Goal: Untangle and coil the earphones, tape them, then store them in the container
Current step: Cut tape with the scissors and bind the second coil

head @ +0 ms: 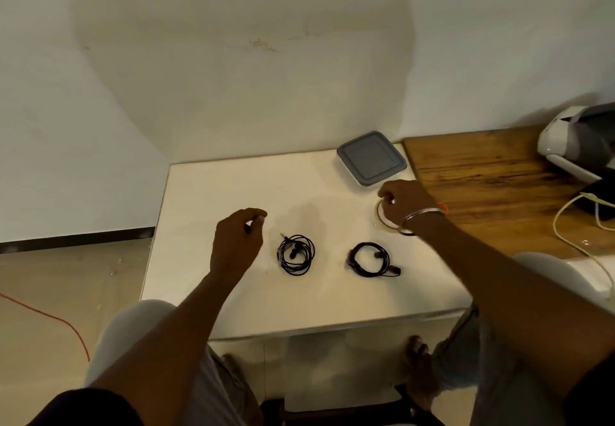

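- The right hand [404, 202], right of centre, curls its fingers round a clear ring-shaped tape roll [382, 222] on the white table [233, 185], judged to be fetching tape for binding.
- The left hand [238, 242] hovers left of centre with fingers curled (whether it pinches anything cannot be told).
- The black wired earphones [296, 254] lie mid-frame in a neat round coil, with a second set [369, 259] apart beside it; no tape is visible on either.
- The square grey-lidded container [371, 157] sits closed at the table's upper right.

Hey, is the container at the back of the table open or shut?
Shut. The grey lid lies flat over the container, covering its whole top.
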